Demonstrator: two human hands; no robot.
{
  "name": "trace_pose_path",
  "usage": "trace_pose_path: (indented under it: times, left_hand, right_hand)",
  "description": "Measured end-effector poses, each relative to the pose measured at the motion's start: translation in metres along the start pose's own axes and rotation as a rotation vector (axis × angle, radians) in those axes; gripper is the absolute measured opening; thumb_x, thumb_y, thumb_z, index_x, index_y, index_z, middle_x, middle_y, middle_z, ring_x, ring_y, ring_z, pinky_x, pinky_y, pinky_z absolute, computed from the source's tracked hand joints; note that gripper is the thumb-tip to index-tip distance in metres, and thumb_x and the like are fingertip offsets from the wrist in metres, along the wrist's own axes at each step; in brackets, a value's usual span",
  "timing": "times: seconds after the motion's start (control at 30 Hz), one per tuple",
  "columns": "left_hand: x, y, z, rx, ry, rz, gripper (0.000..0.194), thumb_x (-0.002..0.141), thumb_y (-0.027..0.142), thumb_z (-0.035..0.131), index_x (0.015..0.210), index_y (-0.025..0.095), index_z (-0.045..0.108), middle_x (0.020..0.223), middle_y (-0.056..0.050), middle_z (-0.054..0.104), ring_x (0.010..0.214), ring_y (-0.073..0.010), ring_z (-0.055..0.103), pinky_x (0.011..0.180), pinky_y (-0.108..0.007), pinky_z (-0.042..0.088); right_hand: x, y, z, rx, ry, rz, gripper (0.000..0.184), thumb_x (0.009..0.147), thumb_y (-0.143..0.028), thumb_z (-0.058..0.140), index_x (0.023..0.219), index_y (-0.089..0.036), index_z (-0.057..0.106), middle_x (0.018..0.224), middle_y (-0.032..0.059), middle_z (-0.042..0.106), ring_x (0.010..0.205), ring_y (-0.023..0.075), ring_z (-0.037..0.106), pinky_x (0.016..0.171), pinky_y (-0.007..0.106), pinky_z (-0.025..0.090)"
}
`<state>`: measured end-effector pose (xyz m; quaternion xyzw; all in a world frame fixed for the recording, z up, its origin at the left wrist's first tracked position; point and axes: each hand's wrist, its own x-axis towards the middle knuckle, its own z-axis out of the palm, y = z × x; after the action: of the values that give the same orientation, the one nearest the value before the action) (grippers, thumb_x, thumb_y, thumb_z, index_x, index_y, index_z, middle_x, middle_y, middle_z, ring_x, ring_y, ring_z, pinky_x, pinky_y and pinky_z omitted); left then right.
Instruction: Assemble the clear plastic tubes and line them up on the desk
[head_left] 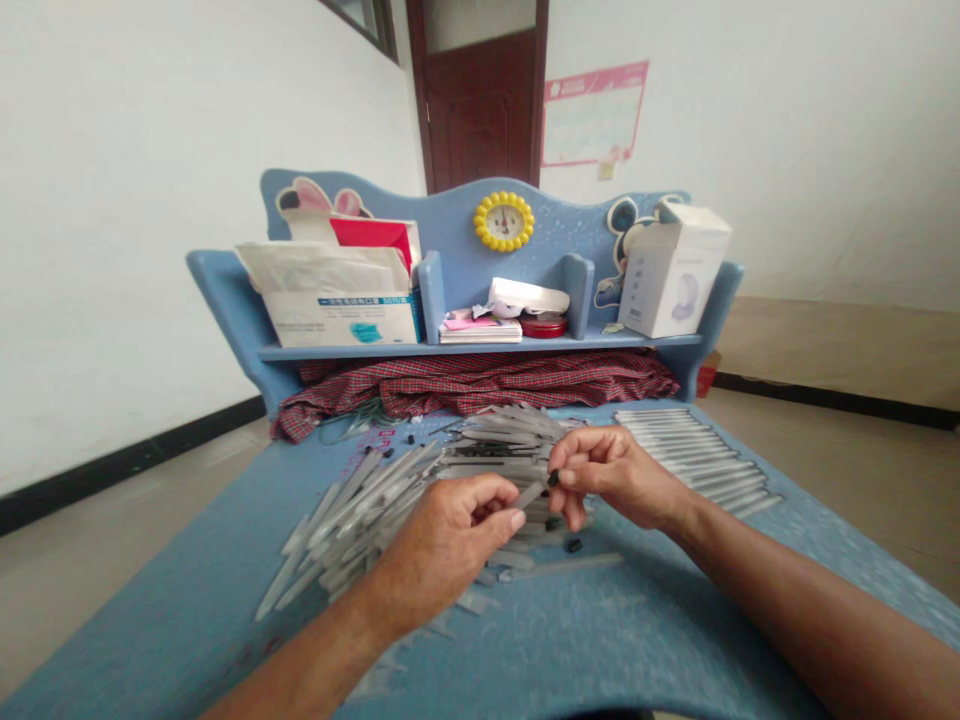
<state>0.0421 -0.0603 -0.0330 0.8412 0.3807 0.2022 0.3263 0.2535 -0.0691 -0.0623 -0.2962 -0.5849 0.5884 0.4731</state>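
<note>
My left hand (450, 540) is closed around a thin grey stick (529, 493) whose end pokes out toward the right. My right hand (611, 472) pinches a small black cap (553, 479) at that stick's tip. Both hands hover over a loose heap of grey sticks (390, 500) on the blue desk (570, 640). More small black caps (574, 545) lie on the desk just below my right hand.
A neat row of grey sticks (697, 455) lies at the right. A red plaid cloth (480, 385) stretches under the shelf. On the shelf stand a mask box (341, 315), a yellow clock (504, 221) and a white box (671, 275).
</note>
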Motion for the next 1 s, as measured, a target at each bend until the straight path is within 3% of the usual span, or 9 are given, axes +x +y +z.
trace_pose_path:
  times: [0.13,0.23,0.4,0.53,0.87,1.0]
  left_hand:
    - [0.000,-0.002,0.001,-0.003,0.010,0.005,0.020,0.081,0.031,0.049,0.080,0.017,0.062,0.067,0.003,0.057,0.065,-0.0125,0.053,0.059,-0.023,0.039]
    - [0.000,-0.003,0.001,-0.010,0.005,-0.004,0.020,0.081,0.031,0.049,0.082,0.016,0.062,0.070,0.002,0.060,0.068,-0.0135,0.055,0.062,-0.023,0.040]
    - [0.002,-0.006,0.002,0.004,0.034,-0.018,0.022,0.080,0.033,0.050,0.083,0.016,0.064,0.076,0.000,0.064,0.073,-0.0158,0.058,0.064,-0.025,0.042]
    - [0.003,-0.006,0.002,0.009,0.037,-0.028,0.022,0.079,0.033,0.050,0.083,0.017,0.065,0.076,0.000,0.065,0.074,-0.0165,0.058,0.064,-0.025,0.042]
    - [0.004,-0.007,0.003,0.006,0.031,-0.044,0.021,0.078,0.032,0.051,0.081,0.017,0.065,0.075,-0.001,0.065,0.072,-0.0164,0.058,0.063,-0.024,0.041]
    - [0.003,-0.006,0.002,-0.005,0.030,-0.039,0.021,0.078,0.032,0.051,0.080,0.017,0.065,0.074,0.000,0.064,0.071,-0.0159,0.057,0.063,-0.024,0.040]
  right_hand:
    - [-0.003,-0.016,-0.017,-0.251,0.075,0.047,0.011,0.071,-0.020,0.065,0.076,-0.013,0.059,0.062,0.0010,0.068,0.044,0.0090,0.058,0.044,0.019,0.045]
    - [-0.004,-0.022,-0.034,-0.547,0.094,0.158,0.006,0.069,-0.014,0.058,0.075,-0.014,0.060,0.054,-0.0031,0.062,0.040,0.0071,0.052,0.040,0.017,0.039]
    - [-0.002,-0.019,-0.047,-1.042,-0.008,0.400,0.017,0.067,-0.012,0.047,0.074,-0.015,0.062,0.047,-0.0048,0.053,0.038,0.0078,0.049,0.037,0.016,0.035]
    - [0.001,-0.015,-0.043,-1.430,-0.086,0.365,0.019,0.067,-0.013,0.050,0.074,-0.017,0.067,0.057,-0.0007,0.061,0.051,0.0105,0.054,0.046,0.019,0.034]
    - [0.003,-0.012,-0.037,-1.569,-0.052,0.287,0.025,0.072,-0.018,0.050,0.086,-0.018,0.070,0.078,0.0040,0.069,0.066,0.0137,0.057,0.056,0.022,0.035]
    - [0.003,-0.009,-0.027,-1.597,-0.067,0.288,0.024,0.069,-0.016,0.050,0.080,-0.018,0.072,0.077,0.0065,0.071,0.068,0.0169,0.060,0.057,0.024,0.037]
